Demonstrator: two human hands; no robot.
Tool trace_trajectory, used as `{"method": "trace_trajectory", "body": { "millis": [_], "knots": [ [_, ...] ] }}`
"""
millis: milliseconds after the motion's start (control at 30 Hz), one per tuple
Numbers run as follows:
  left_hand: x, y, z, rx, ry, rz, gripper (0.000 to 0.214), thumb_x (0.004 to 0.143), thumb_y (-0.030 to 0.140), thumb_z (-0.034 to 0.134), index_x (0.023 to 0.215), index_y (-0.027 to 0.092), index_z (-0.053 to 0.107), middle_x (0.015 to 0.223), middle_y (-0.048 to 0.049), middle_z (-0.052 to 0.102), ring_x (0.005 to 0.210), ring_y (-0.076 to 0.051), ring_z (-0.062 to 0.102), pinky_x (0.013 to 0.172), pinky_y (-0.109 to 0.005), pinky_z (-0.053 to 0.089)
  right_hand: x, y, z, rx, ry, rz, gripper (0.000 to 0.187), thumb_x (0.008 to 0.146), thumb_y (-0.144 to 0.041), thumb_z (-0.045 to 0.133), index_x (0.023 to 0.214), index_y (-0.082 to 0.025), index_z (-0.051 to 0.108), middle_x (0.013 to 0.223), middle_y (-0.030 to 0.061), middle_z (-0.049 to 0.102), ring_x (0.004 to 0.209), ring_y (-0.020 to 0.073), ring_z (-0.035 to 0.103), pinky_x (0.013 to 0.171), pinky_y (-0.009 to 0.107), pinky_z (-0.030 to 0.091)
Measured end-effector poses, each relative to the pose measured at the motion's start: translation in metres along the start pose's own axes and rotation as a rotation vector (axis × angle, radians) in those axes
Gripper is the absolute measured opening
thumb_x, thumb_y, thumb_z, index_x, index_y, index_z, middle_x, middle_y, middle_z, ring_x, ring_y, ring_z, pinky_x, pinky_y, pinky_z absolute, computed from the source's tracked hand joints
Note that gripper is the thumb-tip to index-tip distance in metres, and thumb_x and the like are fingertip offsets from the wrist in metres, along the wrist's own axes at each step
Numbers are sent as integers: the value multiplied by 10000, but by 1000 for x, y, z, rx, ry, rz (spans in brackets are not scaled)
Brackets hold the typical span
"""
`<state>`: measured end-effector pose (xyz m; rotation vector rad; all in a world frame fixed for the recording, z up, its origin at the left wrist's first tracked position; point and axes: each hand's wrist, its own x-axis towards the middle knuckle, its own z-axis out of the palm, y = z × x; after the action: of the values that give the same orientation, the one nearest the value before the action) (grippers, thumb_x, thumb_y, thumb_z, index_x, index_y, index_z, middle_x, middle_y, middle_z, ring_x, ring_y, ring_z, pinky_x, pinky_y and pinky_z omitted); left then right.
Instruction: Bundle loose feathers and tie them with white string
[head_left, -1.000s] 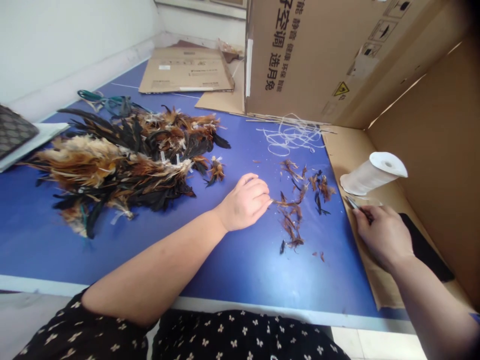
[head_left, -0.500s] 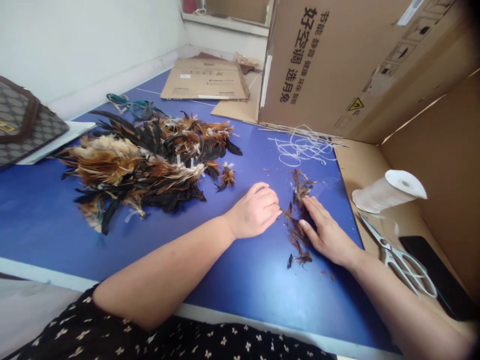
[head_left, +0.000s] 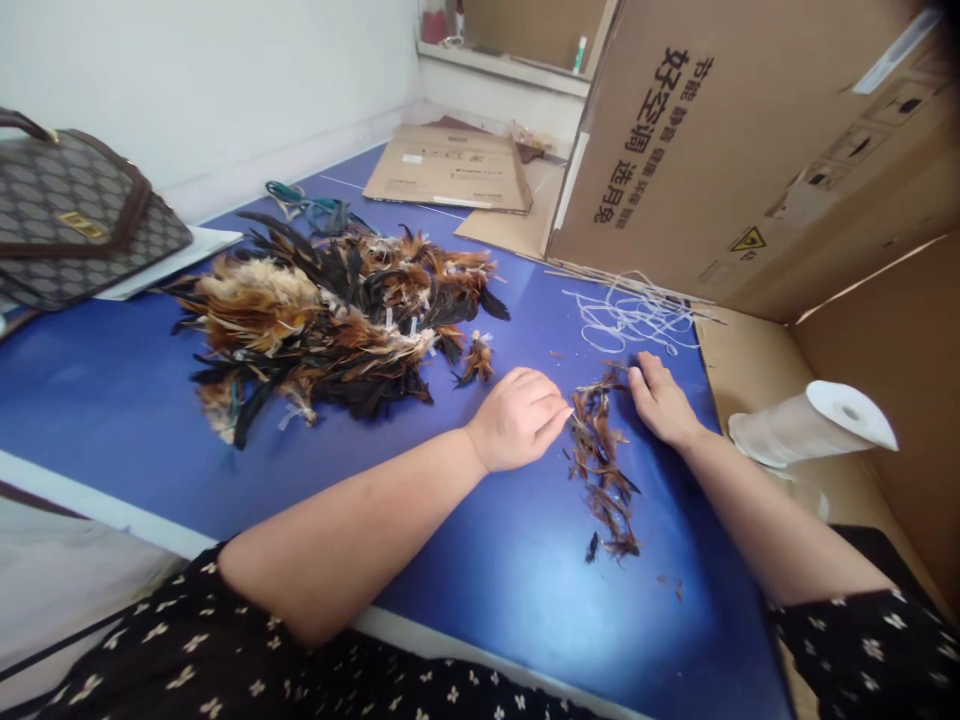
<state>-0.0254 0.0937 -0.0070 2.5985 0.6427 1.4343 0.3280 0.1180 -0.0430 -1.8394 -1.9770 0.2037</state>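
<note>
Head view. A blue tabletop (head_left: 465, 560) adjoins a white wall (head_left: 225, 90); a printed cardboard carton (head_left: 720, 130) stands at its far right. Counted: 1 white spool (head_left: 806, 425), 1 patterned bag (head_left: 75, 220), 1 tangle of white cord (head_left: 637, 312), 1 large feather pile (head_left: 352, 345), 1 small tuft (head_left: 478, 358) beside it. Loose feathers (head_left: 600, 440), thin, ragged, brown to black, form a strip between the 2 hands. Left hand (head_left: 525, 415): fingers curled; any grip cannot be told. Right hand (head_left: 664, 400): fingers extended, grasping nothing, beside the strip's far end.
</note>
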Motion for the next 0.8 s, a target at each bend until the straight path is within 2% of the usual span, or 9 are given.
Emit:
{"method": "trace_trajectory", "body": {
  "millis": [100, 200, 267, 333, 500, 633, 700, 767, 800],
  "knots": [
    [0, -1, 0, 3, 8, -23, 213, 1141, 257, 622, 990, 205, 763, 964, -84, 822, 945, -234, 745, 939, -439, 574, 8, -28, 15, 47, -73, -127, 882, 1161, -773, 325, 1856, -237, 414, 1882, 162, 471, 1800, 393, 351, 1485, 713, 254],
    [1, -1, -2, 9, 20, -44, 224, 1142, 259, 619, 983, 203, 765, 971, -87, 823, 942, -232, 740, 919, -430, 568, 0, -57, 25, 97, -152, -271, 794, 1181, -730, 352, 1847, -306, 439, 1885, 85, 482, 1799, 334, 367, 1498, 654, 271],
    [1, -1, -3, 13, 31, -51, 227, 1142, 262, 619, 980, 201, 766, 974, -89, 823, 945, -233, 739, 908, -427, 565, -8, -68, 25, 123, -185, -335, 740, 1198, -693, 343, 1847, -351, 435, 1889, 41, 479, 1795, 309, 380, 1496, 636, 292],
    [1, 0, -2, 11, 42, -45, 224, 1141, 259, 622, 978, 197, 764, 972, -89, 823, 942, -234, 738, 897, -426, 562, -8, -70, 22, 137, -195, -357, 715, 1208, -671, 328, 1846, -367, 435, 1887, 36, 482, 1786, 308, 399, 1490, 643, 305],
    [0, 1, 2, -3, 63, -25, 199, 1131, 239, 643, 981, 185, 761, 951, -78, 812, 923, -227, 732, 892, -418, 565, 29, -49, 15, 140, -164, -319, 744, 1203, -702, 274, 1786, -331, 550, 1826, 78, 572, 1749, 332, 471, 1471, 657, 346],
    [-1, 0, 3, 1, 50, -53, 198, 1131, 244, 649, 977, 194, 762, 958, -78, 821, 935, -225, 748, 902, -417, 569, 76, -23, 23, 114, -136, -242, 818, 1174, -776, 232, 1742, -328, 614, 1816, 75, 587, 1752, 341, 466, 1482, 643, 329],
    [-1, 0, 3, 7, 40, -62, 197, 1130, 245, 651, 972, 200, 761, 960, -75, 827, 934, -222, 754, 898, -416, 569, 100, -9, 29, 89, -120, -183, 860, 1167, -793, 196, 1747, -309, 608, 1826, 102, 572, 1760, 357, 449, 1482, 656, 315],
    [-1, 0, 4, 7, 53, -59, 180, 1123, 236, 663, 975, 196, 758, 954, -70, 827, 923, -220, 754, 884, -414, 570, 125, 4, 34, 61, -101, -120, 837, 1176, -784, 266, 1765, -276, 574, 1847, 156, 532, 1756, 385, 445, 1466, 697, 309],
    [-1, 0, 4, 5, 67, -55, 168, 1117, 230, 671, 977, 191, 756, 949, -68, 824, 915, -219, 752, 877, -413, 571, 137, 9, 37, 47, -91, -94, 790, 1177, -764, 379, 1765, -269, 561, 1853, 174, 514, 1741, 398, 459, 1448, 724, 320]
  ]
}}
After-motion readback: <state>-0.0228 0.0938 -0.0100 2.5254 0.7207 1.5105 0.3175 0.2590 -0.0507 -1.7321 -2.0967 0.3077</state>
